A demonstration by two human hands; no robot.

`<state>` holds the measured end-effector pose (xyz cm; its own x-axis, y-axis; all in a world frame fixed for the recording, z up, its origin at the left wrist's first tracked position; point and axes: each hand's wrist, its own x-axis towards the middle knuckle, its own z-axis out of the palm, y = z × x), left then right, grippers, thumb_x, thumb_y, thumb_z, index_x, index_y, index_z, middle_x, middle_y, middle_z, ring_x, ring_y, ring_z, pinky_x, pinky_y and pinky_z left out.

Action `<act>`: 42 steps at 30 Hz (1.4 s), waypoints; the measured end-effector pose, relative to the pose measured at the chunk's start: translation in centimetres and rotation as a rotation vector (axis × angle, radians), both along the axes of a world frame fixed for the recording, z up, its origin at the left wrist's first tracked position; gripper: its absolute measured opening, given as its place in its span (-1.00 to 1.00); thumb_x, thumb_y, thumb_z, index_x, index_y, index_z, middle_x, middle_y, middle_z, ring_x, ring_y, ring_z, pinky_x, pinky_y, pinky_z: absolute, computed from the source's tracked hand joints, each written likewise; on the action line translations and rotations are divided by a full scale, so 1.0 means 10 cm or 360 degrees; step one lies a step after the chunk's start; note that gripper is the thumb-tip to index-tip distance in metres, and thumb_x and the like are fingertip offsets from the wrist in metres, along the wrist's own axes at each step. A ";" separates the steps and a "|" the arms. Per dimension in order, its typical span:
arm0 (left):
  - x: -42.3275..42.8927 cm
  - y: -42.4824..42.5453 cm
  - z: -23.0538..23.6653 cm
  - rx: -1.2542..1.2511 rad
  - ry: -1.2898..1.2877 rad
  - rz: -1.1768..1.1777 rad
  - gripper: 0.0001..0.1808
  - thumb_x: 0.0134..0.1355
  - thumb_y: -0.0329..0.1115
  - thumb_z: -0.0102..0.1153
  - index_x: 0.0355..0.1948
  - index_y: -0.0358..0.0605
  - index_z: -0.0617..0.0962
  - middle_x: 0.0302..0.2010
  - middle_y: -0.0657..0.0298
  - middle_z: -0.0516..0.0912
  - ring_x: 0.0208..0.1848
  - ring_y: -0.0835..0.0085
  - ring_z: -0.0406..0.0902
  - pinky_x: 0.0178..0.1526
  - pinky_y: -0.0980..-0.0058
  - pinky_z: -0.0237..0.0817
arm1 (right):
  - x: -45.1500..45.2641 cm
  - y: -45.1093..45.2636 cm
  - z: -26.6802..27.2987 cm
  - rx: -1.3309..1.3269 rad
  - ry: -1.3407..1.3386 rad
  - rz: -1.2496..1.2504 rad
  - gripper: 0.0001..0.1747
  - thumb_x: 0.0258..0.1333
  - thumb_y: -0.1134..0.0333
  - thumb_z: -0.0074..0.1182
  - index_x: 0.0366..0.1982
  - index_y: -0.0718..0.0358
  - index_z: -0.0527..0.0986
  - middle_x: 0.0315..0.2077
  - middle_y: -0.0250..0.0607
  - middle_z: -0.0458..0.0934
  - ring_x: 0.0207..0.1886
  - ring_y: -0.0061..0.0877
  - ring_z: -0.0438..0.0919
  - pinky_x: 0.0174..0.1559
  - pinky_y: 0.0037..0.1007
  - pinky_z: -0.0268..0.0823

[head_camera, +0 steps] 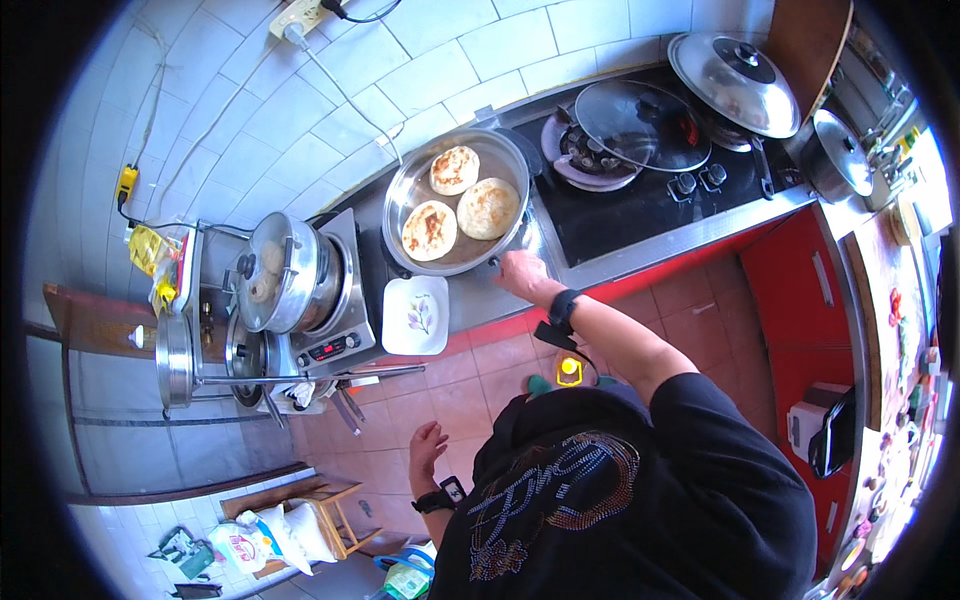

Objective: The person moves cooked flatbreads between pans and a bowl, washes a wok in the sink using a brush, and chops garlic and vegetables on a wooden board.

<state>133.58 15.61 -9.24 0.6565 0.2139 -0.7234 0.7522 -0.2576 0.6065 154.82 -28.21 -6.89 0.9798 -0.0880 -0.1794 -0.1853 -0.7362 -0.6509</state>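
My right hand (523, 274) is at the near right edge of a round, shallow electric pan (517, 247). Its fingers are curled beside a small black part (493, 262) at the pan's rim; whether they grip it is unclear. Three browned flatbreads lie in the pan: one flatbread (454, 170) at the back, another (488, 208) to the right, a third (429, 230) at the front left. Held low over the floor, my left hand (428, 448) is empty with its fingers loosely bent. A square white dish (415, 315) with a painted flower sits just in front of the pan.
To the left, a lidded steamer pot (279, 271) stands on an induction cooker (330, 352). Right of the pan, a glass lid (643, 125) leans over a burner on the black gas hob (600, 225). A lidded wok (733, 84) stands beyond. A yellow-capped bottle (570, 369) is near my feet.
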 end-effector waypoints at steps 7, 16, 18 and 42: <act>0.13 0.01 -0.09 -0.0039 -0.0036 -0.0086 -0.54 0.46 -0.13 0.25 0.28 -0.08 0.55 0.08 0.22 0.67 0.01 0.31 0.71 -0.05 0.37 0.53 | 0.04 -0.15 0.73 -0.0015 -0.0530 0.0238 -0.77 0.07 0.16 0.25 -0.39 0.15 0.73 -0.45 0.02 0.71 -0.30 -0.06 0.74 -0.20 -0.06 0.58; -0.12 0.28 -0.12 -0.0065 -0.0048 0.0110 -0.53 0.44 -0.15 0.26 0.26 -0.13 0.55 0.05 0.23 0.66 0.00 0.30 0.71 -0.05 0.34 0.54 | 0.03 -2.60 0.09 0.2259 -0.0497 -0.1667 -0.79 0.39 0.29 0.18 -0.18 0.32 0.55 -0.49 -0.20 0.60 -0.56 -0.52 0.54 -0.51 -0.45 0.46; -0.16 0.28 -0.13 -0.0074 0.0001 0.0110 -0.54 0.44 -0.15 0.26 0.25 -0.14 0.55 0.05 0.23 0.66 0.00 0.30 0.71 -0.05 0.34 0.54 | -0.06 -3.13 -0.09 0.2430 -0.0527 -0.1880 -0.80 0.43 0.30 0.15 -0.18 0.32 0.53 -0.53 -0.22 0.53 -0.53 -0.51 0.51 -0.44 -0.42 0.50; -0.29 0.47 -0.26 -0.0138 0.0095 0.0143 -0.68 0.43 -0.21 0.25 0.14 -0.05 0.59 -0.09 0.28 0.71 -0.10 0.36 0.73 -0.09 0.35 0.54 | 0.30 -3.07 0.26 0.2576 -0.0898 -0.1163 -0.74 0.30 0.43 0.27 -0.02 0.37 0.65 -0.13 -0.14 0.77 -0.31 -0.60 0.61 -0.29 -0.61 0.46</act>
